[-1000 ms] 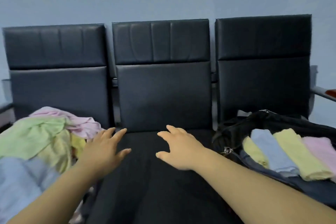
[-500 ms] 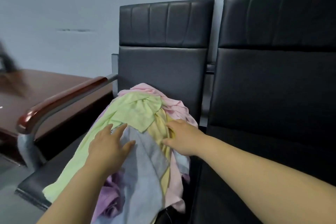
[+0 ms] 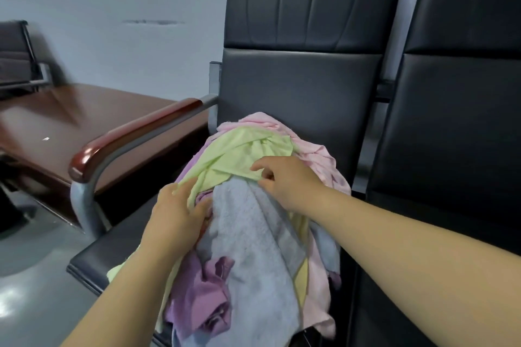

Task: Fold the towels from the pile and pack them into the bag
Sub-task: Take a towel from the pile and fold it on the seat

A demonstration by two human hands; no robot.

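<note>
A loose pile of towels (image 3: 253, 248) lies on the seat of the left black chair: a green towel (image 3: 239, 155) on top, a grey-blue one (image 3: 253, 234) down the middle, purple (image 3: 203, 298) at the front, pink (image 3: 318, 160) at the back and right. My right hand (image 3: 287, 180) pinches the green towel's lower edge between thumb and forefinger. My left hand (image 3: 177, 211) rests on the pile's left side, its fingertips against the green towel and its thumb spread toward the grey-blue one. The bag is out of view.
The chair's backrest (image 3: 298, 87) stands right behind the pile, and a second black chair (image 3: 451, 149) adjoins it on the right. A wood-topped metal armrest (image 3: 127, 141) runs along the left. Beyond it are a brown table (image 3: 70, 121) and grey floor (image 3: 33, 276).
My view swung left from the middle seat and the bag to the pile. Both hands moved onto the pile; the right hand now pinches the green towel's edge.
</note>
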